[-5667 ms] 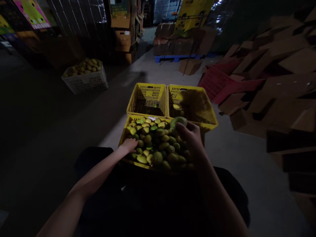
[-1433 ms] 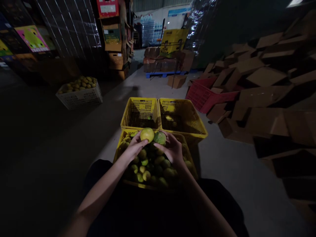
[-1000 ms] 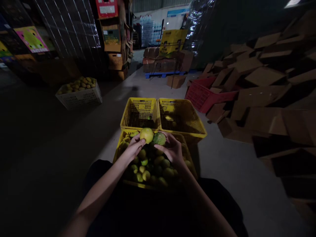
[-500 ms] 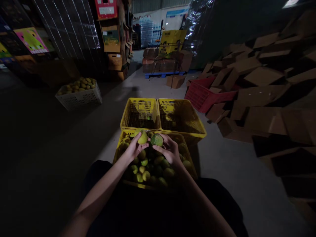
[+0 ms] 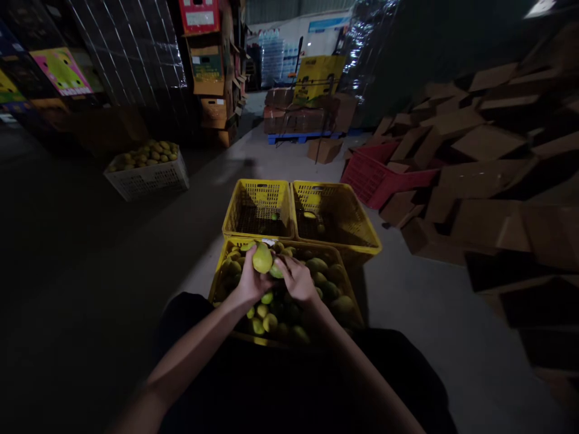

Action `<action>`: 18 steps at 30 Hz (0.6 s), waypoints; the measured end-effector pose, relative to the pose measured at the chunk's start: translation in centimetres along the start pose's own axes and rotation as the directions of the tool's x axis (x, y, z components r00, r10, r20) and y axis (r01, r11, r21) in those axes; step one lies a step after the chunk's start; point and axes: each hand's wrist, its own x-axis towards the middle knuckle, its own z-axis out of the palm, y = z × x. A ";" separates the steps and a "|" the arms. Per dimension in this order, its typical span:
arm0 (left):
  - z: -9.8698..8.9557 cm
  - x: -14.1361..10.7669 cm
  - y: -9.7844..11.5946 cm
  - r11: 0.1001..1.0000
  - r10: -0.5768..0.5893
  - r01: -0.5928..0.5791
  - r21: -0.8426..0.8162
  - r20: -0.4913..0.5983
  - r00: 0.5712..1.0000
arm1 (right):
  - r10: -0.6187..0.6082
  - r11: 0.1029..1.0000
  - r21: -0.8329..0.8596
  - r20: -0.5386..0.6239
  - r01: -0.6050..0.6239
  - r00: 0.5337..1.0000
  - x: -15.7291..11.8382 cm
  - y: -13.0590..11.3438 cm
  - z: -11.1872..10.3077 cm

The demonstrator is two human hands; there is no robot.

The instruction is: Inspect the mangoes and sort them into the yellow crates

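A yellow-green fruit (image 5: 262, 258) is held in my left hand (image 5: 250, 278), above a yellow crate (image 5: 218, 271) full of green and yellow fruit. Close beside it, my right hand (image 5: 296, 278) has its fingers closed on a greener fruit (image 5: 276, 269), partly hidden between the two hands. Behind the full crate stand two more yellow crates side by side. The left one (image 5: 225, 211) has a small green fruit (image 5: 275, 216) in it, the right one (image 5: 373, 232) a yellow fruit (image 5: 309, 214) and a dim one.
A white crate of yellow fruit (image 5: 156, 181) stands on the floor at the left. To the right are a red crate (image 5: 368, 175) and a heap of cardboard boxes (image 5: 488, 144). Wrapped goods and a yellow box (image 5: 319, 75) sit on a blue pallet (image 5: 298, 138) farther back.
My right hand has moved left and turned over its green fruit, closer to my left hand. My left hand has lowered slightly with its fruit. The view has shifted a little.
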 end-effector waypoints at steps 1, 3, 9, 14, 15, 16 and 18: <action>-0.1 0.1 -0.1 1.000 -0.012 0.012 -0.011 -0.025 1.000 | 0.007 0.999 -0.032 0.024 -0.007 1.000 0.0 0.0 0.1; -0.2 0.2 -0.3 0.999 -0.033 0.032 -0.015 -0.049 0.998 | 0.015 0.997 -0.077 0.029 -0.013 0.999 0.0 -0.2 -0.1; 0.1 0.3 -1.2 0.990 -0.111 0.115 0.080 -0.050 0.993 | 0.063 0.998 0.014 -0.051 -0.063 0.997 0.2 -1.8 -1.5; 0.3 -0.1 -2.0 0.946 -0.157 0.173 0.275 -0.077 0.985 | 0.146 0.986 0.061 0.109 -0.153 0.983 0.1 -2.4 -2.0; 0.3 -0.2 -2.1 0.937 -0.161 0.177 0.300 -0.078 0.984 | 0.157 0.982 0.088 0.127 -0.169 0.979 0.0 -2.5 -2.1; 0.3 -0.3 -2.1 0.932 -0.169 0.188 0.309 -0.085 0.982 | 0.170 0.974 0.123 0.142 -0.188 0.975 -0.1 -2.6 -2.2; 0.3 -0.3 -2.0 0.927 -0.209 0.233 0.294 -0.110 0.972 | 0.198 0.951 0.209 0.155 -0.228 0.968 -0.3 -2.9 -2.4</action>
